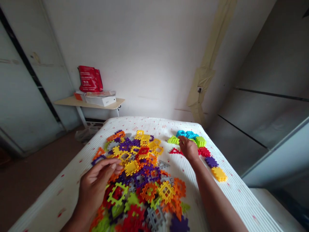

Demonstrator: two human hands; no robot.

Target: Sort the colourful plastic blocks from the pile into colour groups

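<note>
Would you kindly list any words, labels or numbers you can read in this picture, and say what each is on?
Red bag on the shelf: pale lettering, too small and blurred to read.
White box beside it: no readable text.
Plastic tiles on the bed, and both hands: no text.
Nothing here can be quoted.

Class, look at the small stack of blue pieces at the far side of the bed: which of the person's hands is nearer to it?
Right. The right hand reaches just below the stack of blue pieces, fingertips almost at it. The left hand hovers over the near left edge of the big mixed pile, far from the stack.
</note>
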